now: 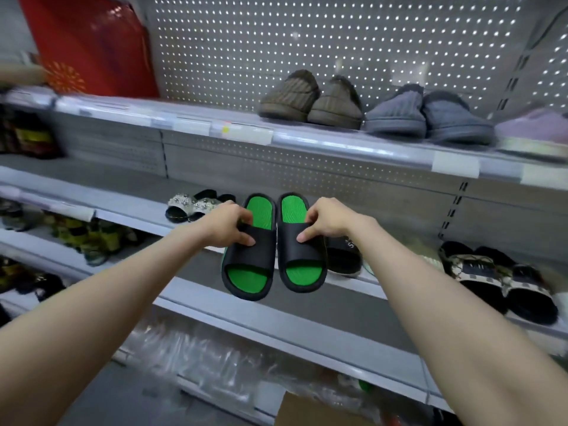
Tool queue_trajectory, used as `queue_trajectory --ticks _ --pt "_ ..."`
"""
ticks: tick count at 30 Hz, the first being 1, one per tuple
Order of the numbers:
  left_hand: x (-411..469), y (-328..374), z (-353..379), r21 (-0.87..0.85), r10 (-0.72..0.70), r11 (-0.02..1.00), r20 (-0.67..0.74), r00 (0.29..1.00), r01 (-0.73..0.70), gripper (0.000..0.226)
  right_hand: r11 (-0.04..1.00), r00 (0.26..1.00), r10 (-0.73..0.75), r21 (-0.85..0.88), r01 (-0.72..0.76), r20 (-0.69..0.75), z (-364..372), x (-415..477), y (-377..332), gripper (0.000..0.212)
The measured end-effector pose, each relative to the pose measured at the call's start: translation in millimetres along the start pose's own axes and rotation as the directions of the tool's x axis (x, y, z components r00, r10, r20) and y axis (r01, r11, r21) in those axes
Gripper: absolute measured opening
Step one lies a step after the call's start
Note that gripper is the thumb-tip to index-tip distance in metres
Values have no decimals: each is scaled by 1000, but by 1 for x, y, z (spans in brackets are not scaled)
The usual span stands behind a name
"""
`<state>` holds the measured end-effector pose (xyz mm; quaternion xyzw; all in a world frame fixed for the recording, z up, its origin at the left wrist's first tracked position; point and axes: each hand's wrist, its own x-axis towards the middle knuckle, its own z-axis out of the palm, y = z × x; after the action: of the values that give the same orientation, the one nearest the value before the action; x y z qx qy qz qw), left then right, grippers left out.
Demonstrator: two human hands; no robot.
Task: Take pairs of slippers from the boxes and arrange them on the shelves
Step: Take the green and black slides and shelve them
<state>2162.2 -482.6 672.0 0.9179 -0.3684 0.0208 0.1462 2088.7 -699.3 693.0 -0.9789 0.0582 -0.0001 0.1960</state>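
1. Grey metal shelves [307, 330] run in tiers across a perforated back panel [307, 41], each front edge carrying a price-label strip. Bare board shows on the upper tier left of the brown knit slippers [307, 101], and on the tier below the hands.
2. Studded white sandals [196, 206] sit on the left and a black slide with white lettering [344, 256] on the right. The held pair hangs in the air between them, in front of the middle tier's edge.
3. The lettered slide is mostly hidden behind the held pair. A lilac slipper [534, 130] is cut by the right border, next to grey knit slippers [427, 115]. Goods at far left are blurred. A cardboard box [307, 410] shows only a corner, beside crumpled clear plastic bags [209, 355].
4. The left hand [227, 224] pinches the strap of the left slipper [249, 256], and the right hand [327, 219] pinches the strap of the right slipper [302, 253].
5. Both slippers are black slides with bright green textured footbeds and broad plain straps. Their heels are up and their open toes down, side by side and nearly touching.
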Motion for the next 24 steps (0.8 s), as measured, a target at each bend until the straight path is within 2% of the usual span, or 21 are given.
queue_trajectory --ticks 3,7,14,20,24 --pt "32 -33 -6 9 -12 1000 27 1000 11 34 1000 1000 3 -2 -3 -4 4 47 -7 37" --pt "72 -75 -10 -16 -24 1000 34 999 25 34 999 999 30 -11 -30 -25 9 103 -16 45" --pt "122 -141 -22 -73 -32 997 42 999 35 40 998 998 67 -9 -67 3 14 180 -41 46" --pt "168 -216 -31 -130 1 992 68 998 8 32 988 985 154 -8 -154 84 25 243 -70 60" --pt "197 -277 -32 -173 21 985 75 997 -8 39 986 986 166 12 -167 7 42 287 -98 57"
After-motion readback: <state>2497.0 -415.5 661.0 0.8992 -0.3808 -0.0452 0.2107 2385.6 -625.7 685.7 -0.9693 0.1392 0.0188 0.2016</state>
